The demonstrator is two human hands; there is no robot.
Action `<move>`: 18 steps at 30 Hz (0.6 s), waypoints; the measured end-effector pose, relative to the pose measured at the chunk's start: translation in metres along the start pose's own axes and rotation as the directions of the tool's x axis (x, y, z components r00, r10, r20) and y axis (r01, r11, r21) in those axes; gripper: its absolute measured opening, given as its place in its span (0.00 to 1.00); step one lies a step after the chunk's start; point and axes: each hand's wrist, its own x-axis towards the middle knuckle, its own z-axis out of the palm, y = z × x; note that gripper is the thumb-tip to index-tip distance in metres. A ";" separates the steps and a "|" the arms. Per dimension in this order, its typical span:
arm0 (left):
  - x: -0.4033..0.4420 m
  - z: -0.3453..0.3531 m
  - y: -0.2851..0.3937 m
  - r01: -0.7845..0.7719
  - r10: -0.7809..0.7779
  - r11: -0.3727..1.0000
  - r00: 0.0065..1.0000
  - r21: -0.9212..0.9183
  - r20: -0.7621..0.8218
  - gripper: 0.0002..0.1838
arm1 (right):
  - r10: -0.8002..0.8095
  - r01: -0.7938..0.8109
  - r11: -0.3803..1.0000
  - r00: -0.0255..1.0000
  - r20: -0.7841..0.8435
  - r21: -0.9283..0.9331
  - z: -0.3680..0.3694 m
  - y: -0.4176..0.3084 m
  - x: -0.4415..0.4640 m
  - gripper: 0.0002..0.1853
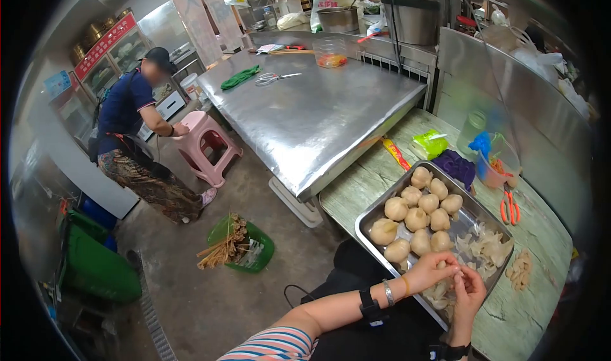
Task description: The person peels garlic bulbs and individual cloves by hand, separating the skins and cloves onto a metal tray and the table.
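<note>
My left hand point(433, 271) and my right hand point(469, 290) meet over the near side of a metal tray point(364, 228). The fingers of my left hand are closed around a pale garlic clove point(441, 265). My right hand's fingertips are pinched against the left ones; whatever lies between them is too small to make out. Several whole garlic bulbs point(417, 218) fill the far and left part of the tray. Loose garlic skins point(487, 246) lie at its right side and under my hands. A small pile of peeled cloves point(520, 270) rests on the table right of the tray.
Orange-handled pliers point(510, 208), a plastic tub point(498, 163), a purple cloth point(454, 167) and a green packet point(429, 144) surround the tray's far side. A steel table point(305, 119) holds scissors point(277, 78). Leftward, a person point(130, 125) leans on a pink stool point(207, 144); a green bin point(261, 249) stands nearer.
</note>
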 end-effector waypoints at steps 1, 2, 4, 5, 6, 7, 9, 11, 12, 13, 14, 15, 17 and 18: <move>-0.001 0.001 0.001 0.015 -0.016 0.999 1.000 -0.030 -0.027 0.08 | -0.010 0.011 0.999 1.000 -0.014 0.032 -0.001 0.001 0.000 0.09; -0.001 0.001 0.002 0.030 -0.033 0.998 0.998 -0.061 -0.053 0.08 | -0.020 0.022 0.998 0.999 -0.029 0.064 -0.003 0.002 0.000 0.09; -0.003 0.000 0.008 0.061 -0.063 0.997 0.998 -0.051 -0.022 0.08 | -0.045 0.046 0.998 0.999 -0.030 0.044 -0.005 0.004 -0.002 0.08; -0.002 -0.001 0.005 0.019 -0.018 0.999 1.000 0.031 -0.018 0.08 | -0.075 0.076 0.997 0.997 -0.024 0.033 -0.005 0.004 -0.002 0.08; -0.001 -0.001 0.003 -0.025 0.026 0.993 1.000 0.111 -0.009 0.09 | -0.077 0.078 0.997 0.997 -0.033 0.029 -0.005 0.003 -0.002 0.08; 0.000 -0.002 0.000 -0.003 0.003 0.994 1.000 0.106 -0.001 0.09 | -0.047 0.047 0.999 0.999 -0.025 -0.001 -0.004 0.002 0.000 0.08; -0.001 -0.001 -0.004 -0.039 0.045 0.995 0.997 0.096 -0.057 0.09 | -0.001 0.002 1.000 0.999 -0.040 0.019 -0.002 0.000 -0.001 0.07; -0.002 0.000 -0.005 -0.006 0.005 1.000 0.994 -0.012 -0.109 0.08 | 0.005 -0.001 0.999 0.996 -0.089 0.043 -0.001 0.000 -0.002 0.07; -0.002 -0.001 -0.008 -0.030 0.030 1.000 0.992 0.006 -0.120 0.09 | 0.006 0.002 0.997 0.994 -0.113 0.071 -0.004 -0.004 -0.004 0.07; -0.002 -0.002 -0.008 -0.014 0.016 1.000 0.992 0.017 -0.121 0.08 | 0.056 -0.046 0.992 0.995 -0.080 0.122 -0.005 -0.013 -0.007 0.07; -0.002 -0.002 -0.008 -0.023 0.034 0.996 0.993 0.089 -0.117 0.08 | 0.105 -0.095 0.981 0.993 -0.050 0.170 -0.004 -0.025 -0.009 0.07; -0.002 -0.003 -0.006 -0.005 0.016 0.994 0.996 0.112 -0.093 0.08 | 0.092 -0.099 0.972 0.995 0.045 0.214 -0.003 -0.041 -0.012 0.06; -0.006 0.005 0.010 0.174 -0.176 0.984 0.976 -0.028 -0.130 0.07 | -0.060 -0.001 0.975 0.962 0.267 0.222 -0.007 -0.082 -0.018 0.06; -0.006 0.006 0.015 0.211 -0.210 0.977 0.969 -0.007 -0.131 0.07 | -0.182 0.109 0.975 0.895 0.407 0.195 -0.010 -0.104 -0.018 0.06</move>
